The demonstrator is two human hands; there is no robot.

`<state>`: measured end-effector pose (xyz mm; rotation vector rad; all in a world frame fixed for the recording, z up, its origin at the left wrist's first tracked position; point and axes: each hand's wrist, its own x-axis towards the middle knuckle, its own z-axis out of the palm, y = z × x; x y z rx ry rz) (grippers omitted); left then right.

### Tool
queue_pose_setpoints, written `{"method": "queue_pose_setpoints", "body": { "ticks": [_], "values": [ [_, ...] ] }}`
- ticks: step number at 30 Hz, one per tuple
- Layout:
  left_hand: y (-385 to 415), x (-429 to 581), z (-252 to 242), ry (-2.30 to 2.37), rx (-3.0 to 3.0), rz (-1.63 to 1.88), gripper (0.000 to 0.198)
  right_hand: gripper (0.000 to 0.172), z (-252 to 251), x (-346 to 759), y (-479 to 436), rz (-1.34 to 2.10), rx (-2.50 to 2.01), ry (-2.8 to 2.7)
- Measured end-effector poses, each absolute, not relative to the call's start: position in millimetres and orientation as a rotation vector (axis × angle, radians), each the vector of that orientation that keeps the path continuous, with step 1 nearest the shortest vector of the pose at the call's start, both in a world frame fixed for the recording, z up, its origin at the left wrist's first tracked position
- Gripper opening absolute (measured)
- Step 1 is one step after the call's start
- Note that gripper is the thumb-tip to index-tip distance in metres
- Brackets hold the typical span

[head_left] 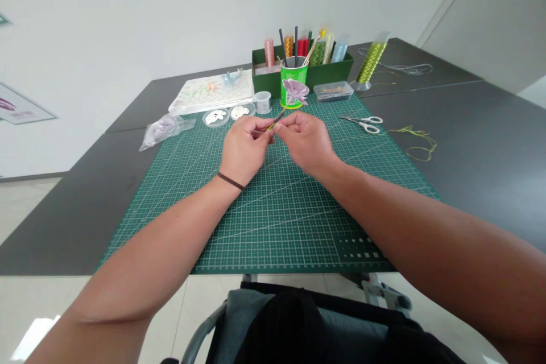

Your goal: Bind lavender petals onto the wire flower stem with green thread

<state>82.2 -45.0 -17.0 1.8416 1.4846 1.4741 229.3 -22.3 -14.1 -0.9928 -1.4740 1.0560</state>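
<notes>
Over the cutting mat (pixel 273 227), my left hand (pixel 245 148) is closed on the thin dark stem (pixel 278 117) of an artificial flower. Its pale purple petals (pixel 296 91) point away from me, in front of the green cup. My right hand (pixel 310 142) is closed too, thumb and forefinger pinching at the stem beside the left fingertips. A bit of yellow-green shows on the stem between the hands; whether it is thread wound there, I cannot tell. The fingers hide the lower stem.
Behind the hands stand a green cup (pixel 293 75) of sticks and a green box (pixel 324 73) of thread spools. Scissors (pixel 367 124) and loose yellow-green thread (pixel 420 135) lie right, near a thread spool (pixel 372 62). Dishes of white pieces (pixel 215 117) and a plastic bag (pixel 162 129) lie left.
</notes>
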Motion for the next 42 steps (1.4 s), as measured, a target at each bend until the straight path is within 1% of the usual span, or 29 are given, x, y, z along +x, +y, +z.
{"method": "queue_pose_setpoints", "body": {
  "ticks": [5,8,12,17,23,34,39,42],
  "values": [
    [-48.8,83.8,-13.0,1.541,1.899,1.459,0.009,0.015,-19.0,230.0,-20.1,1.018,-0.994,-1.474],
    [-51.0,85.3,-9.0,1.543,1.866,1.413,0.015,0.016,-18.5,230.8,-20.0,0.999,-1.007,-1.479],
    [-50.9,85.8,-6.3,1.554,1.776,1.361,0.018,0.016,-17.8,231.5,-19.4,1.010,-1.007,-1.491],
    [-52.6,86.4,-3.7,1.557,1.772,1.314,0.015,0.016,-18.7,231.3,-18.3,1.008,-0.998,-1.495],
    [-53.5,88.9,-3.6,1.590,1.670,1.335,0.015,0.017,-13.8,230.1,-21.8,1.028,-1.016,-1.478],
    [-51.1,85.3,-5.2,1.585,1.739,1.344,0.011,0.019,-14.6,230.0,-21.6,1.055,-0.975,-1.491],
    [-49.2,86.7,-6.3,1.463,1.571,1.346,0.028,0.019,-15.7,230.4,-20.5,1.039,-0.951,-1.510],
    [-47.8,88.2,-6.1,1.393,1.449,1.353,0.029,0.021,-16.0,231.0,-20.0,1.048,-0.951,-1.514]
  ]
}}
